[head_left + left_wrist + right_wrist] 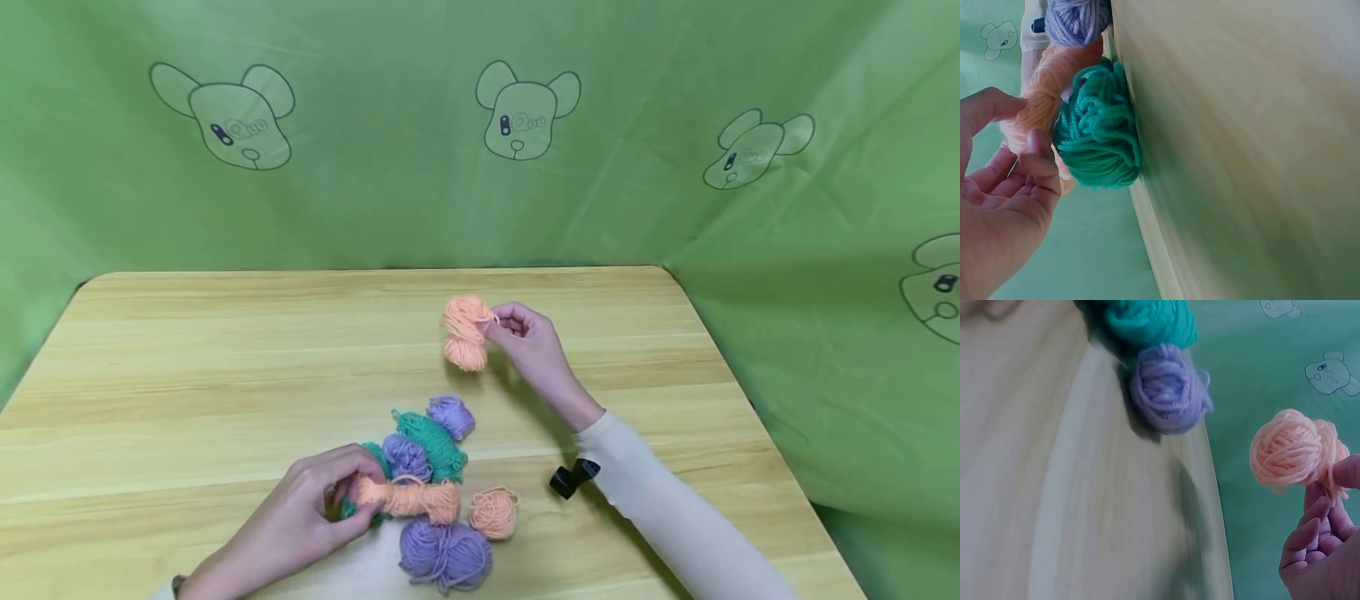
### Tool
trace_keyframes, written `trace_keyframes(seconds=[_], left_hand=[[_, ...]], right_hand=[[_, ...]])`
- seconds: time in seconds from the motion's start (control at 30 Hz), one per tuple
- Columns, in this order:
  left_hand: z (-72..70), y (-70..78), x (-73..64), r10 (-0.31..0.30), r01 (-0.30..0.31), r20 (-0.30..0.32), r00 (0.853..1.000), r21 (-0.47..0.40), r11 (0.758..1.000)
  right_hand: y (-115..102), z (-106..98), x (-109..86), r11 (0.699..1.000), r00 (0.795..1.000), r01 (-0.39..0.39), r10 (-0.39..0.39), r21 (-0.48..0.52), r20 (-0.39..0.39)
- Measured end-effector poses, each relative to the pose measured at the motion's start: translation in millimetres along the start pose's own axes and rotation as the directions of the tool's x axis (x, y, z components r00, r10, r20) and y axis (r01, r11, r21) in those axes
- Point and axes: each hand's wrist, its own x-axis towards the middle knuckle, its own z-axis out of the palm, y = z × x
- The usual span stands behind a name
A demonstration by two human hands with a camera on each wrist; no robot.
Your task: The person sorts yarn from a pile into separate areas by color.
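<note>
My left hand [303, 500] pinches one end of a long peach yarn skein [420, 500] between thumb and fingers, over a pile of yarn. Beside those fingers, a green skein [1097, 137] shows in the left wrist view; the hand partly hides it in the head view. Farther back, my right hand [532, 346] holds another peach skein [465, 333] by its side, thumb against fingers. That skein, narrow at its middle, is raised above the table in the right wrist view. Nearest below it lies a small purple skein [452, 417] against a green skein [433, 446].
A second purple skein [407, 458] sits within the pile. In front are a large purple skein [446, 557] and a small peach ball [493, 512]. The wooden table [225, 358] meets green cloth [390, 208] at the back. A black device [573, 479] sits at the right sleeve.
</note>
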Motion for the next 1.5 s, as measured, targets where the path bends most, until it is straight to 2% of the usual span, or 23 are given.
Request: trace_keyframes(seconds=[0.17,0.43,0.7,1.07,1.17,1.3,1.5], left_hand=[[-0.4,-0.3,-0.5,0.012,-0.012,0.002,1.0,0.005,1.0],[-0.1,-1.8,-3.6,0.046,-0.046,0.002,0.999,-0.019,0.999],[-2.8,0.3,-4.5,0.031,-0.03,0.009,0.999,-0.042,0.999],[-5.2,3.0,-2.7,0.044,-0.046,-0.046,0.998,-0.053,0.998],[-6.1,5.4,-0.5,0.018,-0.023,-0.076,0.997,-0.06,0.998],[-10.0,8.3,5.0,-0.052,0.046,-0.144,0.988,-0.046,0.998],[-19.8,8.3,16.7,-0.2,0.193,-0.249,0.948,-0.052,0.98]], right_hand=[[3.7,3.9,13.4,0.999,0.998,-0.047,0.047,0.001,-0.029],[12.3,9.9,37.1,0.997,0.997,-0.075,0.075,0.019,-0.035],[19.2,15.0,52.3,0.991,0.992,-0.127,0.127,-0.038,0.012],[21.6,16.0,63.2,0.976,0.982,-0.181,0.185,-0.119,0.029],[22.8,15.7,65.5,0.972,0.978,-0.204,0.209,-0.114,0.028],[25.5,16.1,68.3,0.966,0.972,-0.23,0.235,-0.117,0.03],[28.6,17.0,71.1,0.963,0.969,-0.239,0.244,-0.121,0.031]])
